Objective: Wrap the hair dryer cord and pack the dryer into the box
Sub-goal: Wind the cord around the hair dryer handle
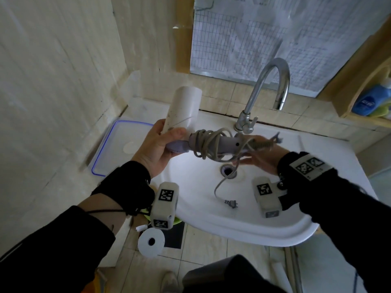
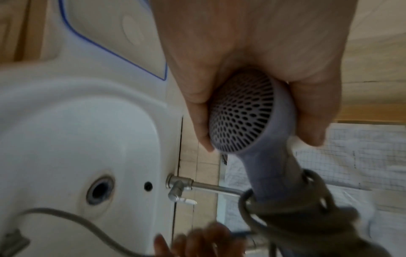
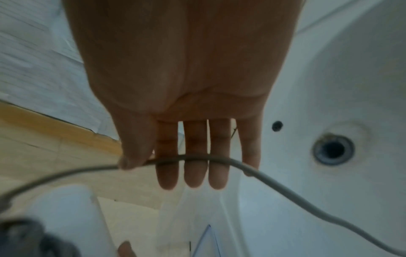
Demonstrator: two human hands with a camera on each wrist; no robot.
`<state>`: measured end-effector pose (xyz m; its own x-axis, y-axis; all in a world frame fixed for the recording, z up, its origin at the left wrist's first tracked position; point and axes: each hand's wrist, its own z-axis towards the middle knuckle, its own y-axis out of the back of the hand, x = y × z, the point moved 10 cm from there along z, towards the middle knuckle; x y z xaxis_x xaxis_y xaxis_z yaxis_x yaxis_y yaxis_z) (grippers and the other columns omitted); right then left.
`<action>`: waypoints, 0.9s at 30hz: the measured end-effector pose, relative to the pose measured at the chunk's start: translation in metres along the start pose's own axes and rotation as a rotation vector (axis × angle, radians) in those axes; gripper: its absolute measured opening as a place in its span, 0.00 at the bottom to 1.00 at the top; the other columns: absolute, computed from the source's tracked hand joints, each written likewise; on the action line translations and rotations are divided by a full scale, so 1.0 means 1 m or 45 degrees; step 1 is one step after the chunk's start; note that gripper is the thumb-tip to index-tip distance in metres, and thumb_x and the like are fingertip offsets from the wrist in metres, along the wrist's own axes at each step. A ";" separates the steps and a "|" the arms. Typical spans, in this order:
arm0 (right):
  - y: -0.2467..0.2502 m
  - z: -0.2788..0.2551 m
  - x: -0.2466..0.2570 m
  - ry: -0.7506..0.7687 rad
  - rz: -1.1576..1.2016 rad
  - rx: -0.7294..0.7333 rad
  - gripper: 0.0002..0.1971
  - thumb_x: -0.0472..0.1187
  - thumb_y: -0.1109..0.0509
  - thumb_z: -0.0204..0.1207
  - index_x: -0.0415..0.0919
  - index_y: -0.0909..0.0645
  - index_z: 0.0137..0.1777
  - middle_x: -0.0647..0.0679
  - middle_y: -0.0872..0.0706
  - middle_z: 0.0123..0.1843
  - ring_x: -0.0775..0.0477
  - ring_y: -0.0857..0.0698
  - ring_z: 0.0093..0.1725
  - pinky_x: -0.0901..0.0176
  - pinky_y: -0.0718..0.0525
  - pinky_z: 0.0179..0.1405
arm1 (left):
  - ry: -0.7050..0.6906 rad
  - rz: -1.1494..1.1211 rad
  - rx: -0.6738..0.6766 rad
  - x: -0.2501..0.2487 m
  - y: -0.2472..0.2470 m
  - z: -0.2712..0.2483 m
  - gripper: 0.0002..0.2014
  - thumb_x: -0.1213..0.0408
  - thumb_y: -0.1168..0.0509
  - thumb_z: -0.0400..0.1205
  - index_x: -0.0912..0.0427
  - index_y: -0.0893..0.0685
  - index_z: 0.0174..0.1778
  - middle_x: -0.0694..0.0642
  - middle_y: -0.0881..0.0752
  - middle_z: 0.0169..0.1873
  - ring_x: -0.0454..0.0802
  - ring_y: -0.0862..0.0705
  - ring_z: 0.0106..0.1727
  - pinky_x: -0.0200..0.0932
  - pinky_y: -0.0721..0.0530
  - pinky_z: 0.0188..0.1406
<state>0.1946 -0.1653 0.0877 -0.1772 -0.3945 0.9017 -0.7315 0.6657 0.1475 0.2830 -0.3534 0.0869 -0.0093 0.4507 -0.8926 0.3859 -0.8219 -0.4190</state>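
Grey cord (image 1: 208, 145) is seen looped in several loose turns round the handle of the hair dryer (image 1: 184, 115), which is held above the sink (image 1: 243, 227). The dryer's rear end is gripped by the curled left hand (image 1: 157, 151). The cord is pinched between thumb and straight fingers (image 3: 194, 173) of the right hand (image 1: 259, 157), while the plug (image 1: 231, 204) dangles below. The cord is judged limp and springy, best held near the coil; the dryer looks rigid, light and smooth. The box (image 1: 110, 149) lies on the bench just left of the sink.
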 end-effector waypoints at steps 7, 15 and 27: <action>-0.029 0.008 -0.047 -0.112 0.134 -0.150 0.14 0.44 0.45 0.84 0.42 0.20 0.44 0.43 0.19 0.32 0.45 0.19 0.33 0.55 0.18 0.39 | 0.048 -0.158 -0.286 0.013 0.001 0.001 0.31 0.64 0.27 0.72 0.68 0.27 0.70 0.64 0.15 0.57 0.60 0.13 0.55 0.50 0.12 0.45; -0.046 0.013 -0.042 -0.094 -0.251 -0.123 0.11 0.42 0.44 0.83 0.42 0.19 0.51 0.45 0.27 0.27 0.53 0.27 0.21 0.58 0.16 0.35 | -0.149 0.128 -0.412 -0.008 0.002 -0.001 0.30 0.64 0.23 0.67 0.61 0.29 0.62 0.54 0.17 0.50 0.53 0.15 0.48 0.46 0.12 0.43; -0.064 0.001 -0.022 -0.068 -0.688 0.041 0.12 0.41 0.40 0.80 0.38 0.17 0.55 0.48 0.25 0.29 0.53 0.26 0.28 0.63 0.20 0.30 | -0.389 0.632 -0.433 -0.030 0.003 -0.004 0.28 0.59 0.22 0.66 0.49 0.29 0.57 0.43 0.19 0.46 0.47 0.17 0.48 0.34 0.19 0.39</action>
<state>0.2451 -0.2001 0.0578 0.1967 -0.7074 0.6789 -0.7473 0.3401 0.5709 0.2884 -0.3682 0.1133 0.0030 -0.1121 -0.9937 0.6800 -0.7283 0.0843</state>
